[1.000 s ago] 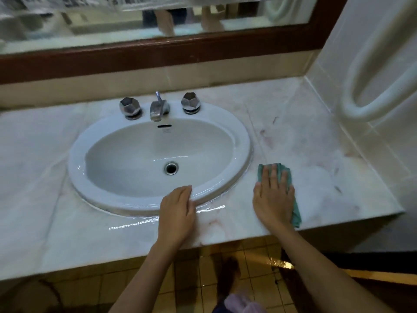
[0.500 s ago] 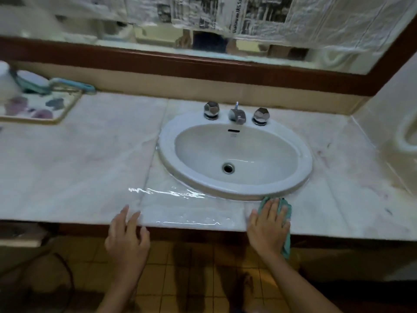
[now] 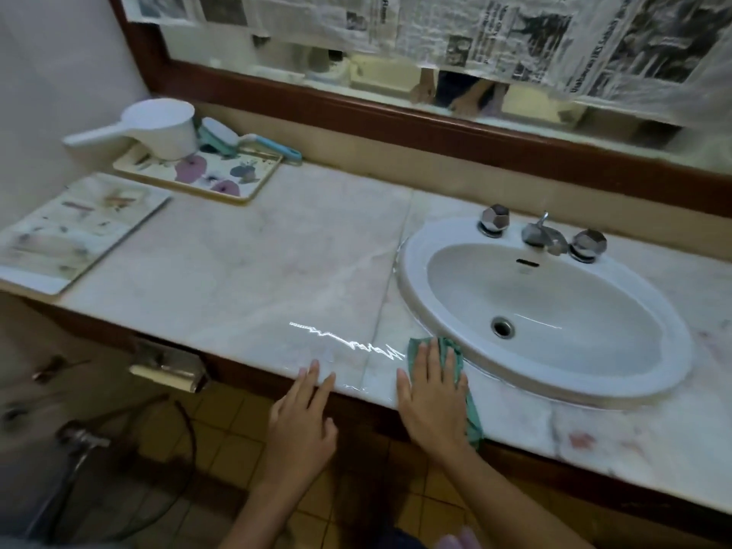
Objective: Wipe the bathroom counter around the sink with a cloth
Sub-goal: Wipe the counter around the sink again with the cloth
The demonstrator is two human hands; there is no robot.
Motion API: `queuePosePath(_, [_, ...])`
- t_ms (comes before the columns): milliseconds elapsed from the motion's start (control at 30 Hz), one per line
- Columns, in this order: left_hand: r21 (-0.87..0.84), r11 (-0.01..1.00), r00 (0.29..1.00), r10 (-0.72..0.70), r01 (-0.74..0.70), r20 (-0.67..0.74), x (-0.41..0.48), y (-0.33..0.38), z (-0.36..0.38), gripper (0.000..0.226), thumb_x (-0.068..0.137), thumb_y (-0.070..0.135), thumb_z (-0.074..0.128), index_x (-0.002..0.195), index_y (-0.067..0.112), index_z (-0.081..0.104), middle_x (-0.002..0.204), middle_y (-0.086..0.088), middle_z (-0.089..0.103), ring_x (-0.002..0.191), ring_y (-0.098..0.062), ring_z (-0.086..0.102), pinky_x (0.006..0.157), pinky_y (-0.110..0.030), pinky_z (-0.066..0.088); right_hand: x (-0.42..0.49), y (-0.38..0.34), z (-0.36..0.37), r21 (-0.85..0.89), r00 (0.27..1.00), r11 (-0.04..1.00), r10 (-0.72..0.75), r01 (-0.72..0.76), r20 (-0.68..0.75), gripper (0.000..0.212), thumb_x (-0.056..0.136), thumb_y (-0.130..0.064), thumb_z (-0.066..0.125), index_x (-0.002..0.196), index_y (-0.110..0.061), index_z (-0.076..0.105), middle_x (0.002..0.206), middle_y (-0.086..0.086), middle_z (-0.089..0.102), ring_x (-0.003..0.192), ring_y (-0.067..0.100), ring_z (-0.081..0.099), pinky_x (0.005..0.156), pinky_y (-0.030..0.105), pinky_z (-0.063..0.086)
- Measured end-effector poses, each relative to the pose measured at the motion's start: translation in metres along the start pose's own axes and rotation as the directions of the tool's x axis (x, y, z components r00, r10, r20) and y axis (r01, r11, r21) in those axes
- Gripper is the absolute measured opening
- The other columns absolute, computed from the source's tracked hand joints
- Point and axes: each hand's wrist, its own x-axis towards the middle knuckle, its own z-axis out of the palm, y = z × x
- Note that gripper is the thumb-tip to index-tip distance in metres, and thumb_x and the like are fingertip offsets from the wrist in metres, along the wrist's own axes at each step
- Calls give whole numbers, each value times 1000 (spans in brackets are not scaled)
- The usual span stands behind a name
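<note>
Green cloth [image 3: 474, 423] flat on the surface [image 3: 277, 263], right at the front-left curve of the sink [image 3: 412, 271] and touching its rim, one corner hanging over the front edge. Pinned there under the right grip [image 3: 433, 406]: fingers straight and spread, palm pressing down, not curled round the fabric. Left grip [image 3: 303, 425] just beside, apart and holding nothing, only the fingertips resting on the front edge. Wet sheen [image 3: 348, 340] along the front strip between the two, and a damp line up the sink's left side, so probably wiped there already. Broad marble stretch further left dull and seemingly dry, likely not yet done. Pinkish marks [image 3: 580, 439] showing near the front edge right of the sink, perhaps needing another pass. Strip behind the taps [image 3: 542, 233] impossible to judge. Far left, well apart: floral tray [image 3: 245, 198] with a white scoop [image 3: 166, 126] and a brush [image 3: 237, 142], plus a flat board [image 3: 79, 227], probably to be wiped around. Roughly midway, at a guess.
</note>
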Motion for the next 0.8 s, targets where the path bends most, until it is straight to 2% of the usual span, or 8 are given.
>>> queuePosePath(133, [-176, 983, 991, 19, -42, -129, 13, -14, -17, 45, 76, 29, 47, 117, 26, 67, 135, 8, 59, 117, -8, 50, 85, -41, 48, 38, -17, 2, -20, 988, 988, -156, 156, 19, 67, 97, -55, 9, 153, -22, -8, 160, -1, -14, 147, 19, -15, 117, 41, -9])
queuePosePath(233, [-244, 970, 962, -58, -9, -268, 37, -38, -35, 40, 78, 25, 45, 110, 22, 70, 124, 8, 64, 107, -14, 58, 83, -37, 46, 83, -43, 4, -12, 981, 981, -192, 192, 17, 66, 97, -56, 9, 154, -23, -2, 162, -3, -9, 147, 16, -13, 119, 42, -7])
queuePosePath(333, [-242, 967, 939, -152, 77, -309, 67, -70, -58, 42, 77, 23, 44, 109, 15, 70, 125, 0, 62, 105, -22, 58, 88, -37, 45, 131, -76, 6, 22, 990, 990, -138, 138, 9, 67, 97, -55, 8, 154, -21, 4, 162, -2, -3, 148, 17, -9, 119, 43, -2])
queuePosePath(467, [-221, 942, 897, -313, 252, -313, 102, -114, -86, 38, 82, 19, 50, 115, 11, 67, 131, -4, 57, 114, -25, 50, 93, -39, 41, 192, -124, 8, 31, 996, 996, -88, 87, 21, 64, 99, -51, 10, 154, -17, 6, 162, 1, -2, 148, 24, -6, 119, 48, 1])
queuePosePath(533, [-231, 913, 860, -397, 336, -320, 115, -129, -96, 32, 87, 8, 58, 117, 12, 66, 134, -3, 55, 120, -26, 47, 96, -36, 37, 214, -151, 13, 39, 994, 994, -103, 102, 30, 63, 99, -48, 12, 154, -17, 6, 163, 1, -2, 148, 25, -7, 118, 49, 1])
queuePosePath(600, [-254, 885, 824, -458, 389, -334, 124, -139, -104, 35, 86, 0, 62, 118, 13, 66, 135, -3, 53, 123, -26, 46, 97, -34, 36, 214, -181, 21, 43, 980, 980, -194, 192, 39, 62, 100, -46, 14, 154, -17, 4, 162, 0, -4, 148, 25, -9, 118, 49, 1])
queuePosePath(667, [-258, 875, 798, -480, 410, -364, 129, -148, -107, 35, 85, -2, 63, 117, 12, 67, 135, -5, 54, 122, -27, 47, 97, -34, 36, 190, -203, 32, 75, 923, 924, -380, 375, 69, 63, 99, -45, 18, 154, -19, 3, 162, -2, -4, 148, 23, -10, 118, 49, 1])
queuePosePath(800, [-217, 876, 792, -482, 431, -375, 139, -165, -104, 34, 84, -2, 63, 116, 10, 66, 135, -8, 54, 123, -30, 46, 101, -35, 33, 127, -184, 37, 74, 683, 699, -712, 711, 165, 61, 98, -45, 27, 154, -24, 15, 162, -7, 6, 149, 21, -2, 117, 48, 6])
